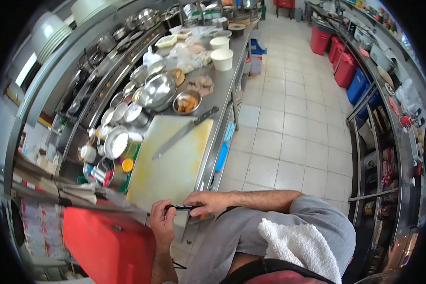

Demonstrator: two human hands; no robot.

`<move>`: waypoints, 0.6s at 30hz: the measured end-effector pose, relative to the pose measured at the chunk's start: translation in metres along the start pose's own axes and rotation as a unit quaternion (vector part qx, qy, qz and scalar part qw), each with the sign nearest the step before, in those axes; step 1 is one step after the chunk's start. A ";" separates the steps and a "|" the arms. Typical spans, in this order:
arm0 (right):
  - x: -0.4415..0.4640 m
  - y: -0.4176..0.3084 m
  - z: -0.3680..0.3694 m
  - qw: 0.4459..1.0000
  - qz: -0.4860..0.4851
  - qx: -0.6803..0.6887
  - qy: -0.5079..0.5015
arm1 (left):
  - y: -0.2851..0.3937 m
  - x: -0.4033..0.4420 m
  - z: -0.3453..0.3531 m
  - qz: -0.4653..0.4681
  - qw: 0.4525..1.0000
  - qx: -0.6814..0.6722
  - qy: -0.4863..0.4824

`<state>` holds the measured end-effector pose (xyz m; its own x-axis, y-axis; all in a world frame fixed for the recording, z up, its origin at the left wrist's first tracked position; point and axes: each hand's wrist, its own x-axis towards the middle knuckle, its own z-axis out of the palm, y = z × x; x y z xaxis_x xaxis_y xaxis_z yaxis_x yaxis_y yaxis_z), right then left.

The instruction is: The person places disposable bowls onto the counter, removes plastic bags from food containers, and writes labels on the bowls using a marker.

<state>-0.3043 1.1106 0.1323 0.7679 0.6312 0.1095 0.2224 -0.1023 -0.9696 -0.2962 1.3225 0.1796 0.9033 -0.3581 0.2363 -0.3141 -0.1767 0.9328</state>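
Both hands meet just past the near end of the cutting board. Between them is a thin dark phone (pixel 183 207), seen nearly edge-on, so its faces are hidden. My left hand (pixel 163 221) grips its left end between thumb and fingers. At the other end, my right hand (pixel 210 203) has its fingers closed around it. Ahead lies a white cutting board (pixel 175 175) with yellow stains. A large knife (pixel 182 134) with a dark handle rests diagonally across the board's far half, apart from both hands.
Metal bowls (pixel 157 92), a bowl of orange pieces (pixel 187 102) and white tubs (pixel 221 59) crowd the steel counter (pixel 225 90). A red bin (pixel 106 244) stands at my left. Tiled floor (pixel 293 128) runs along the right, with a shelved counter beyond.
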 end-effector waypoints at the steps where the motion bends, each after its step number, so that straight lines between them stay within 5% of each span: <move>1: 0.000 0.008 -0.009 0.999 0.013 0.028 0.016 | -0.002 0.017 0.008 0.014 1.000 -0.007 -0.006; 6: -0.020 0.032 -0.067 0.997 0.011 0.022 0.069 | -0.003 0.091 0.071 0.010 0.995 -0.073 -0.070; 8: -0.042 0.047 -0.091 0.984 0.069 0.128 0.102 | -0.011 0.114 0.097 0.031 0.993 -0.038 -0.109; 13: -0.122 0.081 -0.161 0.974 0.078 0.043 0.206 | -0.034 0.155 0.190 0.041 0.994 -0.030 -0.098; 15: -0.162 0.091 -0.195 0.963 0.118 0.016 0.240 | -0.050 0.177 0.222 -0.048 0.981 0.054 -0.178; 18: -0.226 0.092 -0.239 0.947 0.154 0.021 0.282 | -0.083 0.219 0.268 -0.030 0.927 0.209 -0.311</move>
<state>-0.3138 0.7747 0.0712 0.9938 0.0631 -0.0915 -0.0790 -0.1773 -0.9810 -0.1500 1.0132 0.0807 0.6205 -0.7723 -0.1363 -0.4719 -0.5066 0.7216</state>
